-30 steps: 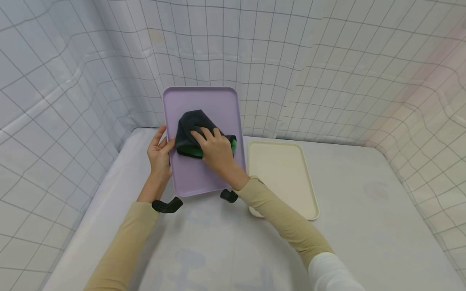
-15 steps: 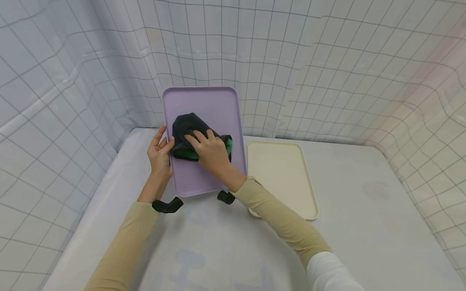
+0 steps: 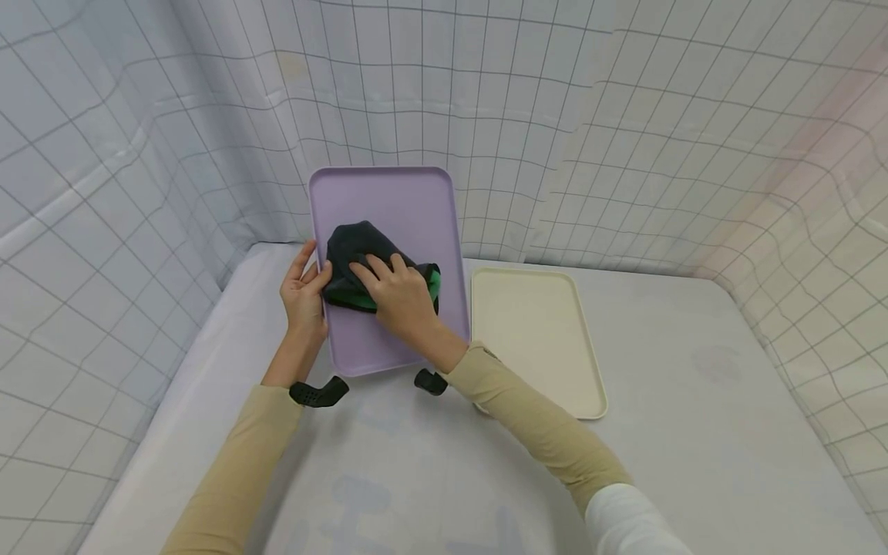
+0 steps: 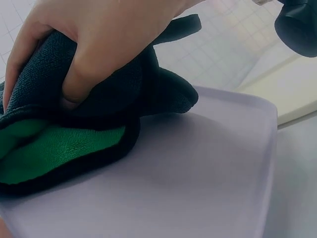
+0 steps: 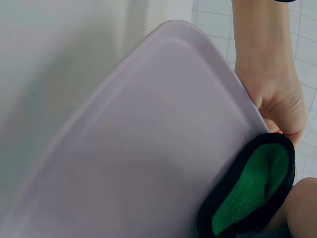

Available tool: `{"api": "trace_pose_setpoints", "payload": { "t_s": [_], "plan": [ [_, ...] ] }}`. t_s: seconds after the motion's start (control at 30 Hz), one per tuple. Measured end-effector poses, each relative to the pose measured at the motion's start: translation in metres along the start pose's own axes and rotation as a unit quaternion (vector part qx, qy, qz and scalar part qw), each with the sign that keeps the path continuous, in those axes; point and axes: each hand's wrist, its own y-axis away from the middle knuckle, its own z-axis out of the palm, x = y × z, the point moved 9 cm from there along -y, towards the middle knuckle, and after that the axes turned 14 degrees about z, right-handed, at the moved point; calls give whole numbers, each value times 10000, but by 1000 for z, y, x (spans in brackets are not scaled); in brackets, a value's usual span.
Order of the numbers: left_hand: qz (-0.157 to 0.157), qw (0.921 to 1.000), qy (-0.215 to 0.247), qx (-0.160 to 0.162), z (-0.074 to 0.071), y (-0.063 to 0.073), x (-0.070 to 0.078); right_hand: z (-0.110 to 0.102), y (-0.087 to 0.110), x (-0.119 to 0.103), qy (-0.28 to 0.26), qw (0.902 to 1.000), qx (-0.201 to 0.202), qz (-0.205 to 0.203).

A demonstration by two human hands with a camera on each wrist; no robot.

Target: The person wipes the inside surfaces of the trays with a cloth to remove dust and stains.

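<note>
Two hands are engaged. Head view: the left hand [image 3: 304, 301] grips the left edge of the tilted purple tray [image 3: 388, 193]; the right hand [image 3: 402, 297] grasps the dark cloth [image 3: 350, 243] against the tray's face. Left wrist view: the cloth is bunched; for apparent wiping, flatten it to widen contact. Right wrist view: the left hand supports the edge; brace against pressure.

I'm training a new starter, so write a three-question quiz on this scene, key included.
1. True or false: the left hand holds the purple tray by its edge.
2. Besides its dark side, the dark cloth also shows: A red; B green; C yellow.
3. Which of the hands grips the dark cloth?

Key: 1. True. 2. B. 3. The right hand.
</note>
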Motion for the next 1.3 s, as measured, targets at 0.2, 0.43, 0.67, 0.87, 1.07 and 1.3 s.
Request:
{"api": "trace_pose_setpoints", "payload": {
  "t_s": [0.2,0.43,0.67,0.87,1.07,1.3],
  "plan": [
    [44,9999,-97,-28,-1,-1,2,-1,4,-1,-8,10000,40,-30],
    [141,9995,-252,-118,-2,-2,4,1,9,-3,-21,10000,-29,-66],
    [126,9999,-14,-67,-1,-2,6,0,12,-4,18,9998,-14,-211],
    [70,9998,189,-77,0,-2,6,2,13,3,17,9998,31,-190],
    [89,9999,99,-37,0,-1,7,1,14,9,-183,9996,105,-160],
    [97,9999,86,-15,0,-2,9,-3,14,14,-261,9994,163,-144]
  ]
}}
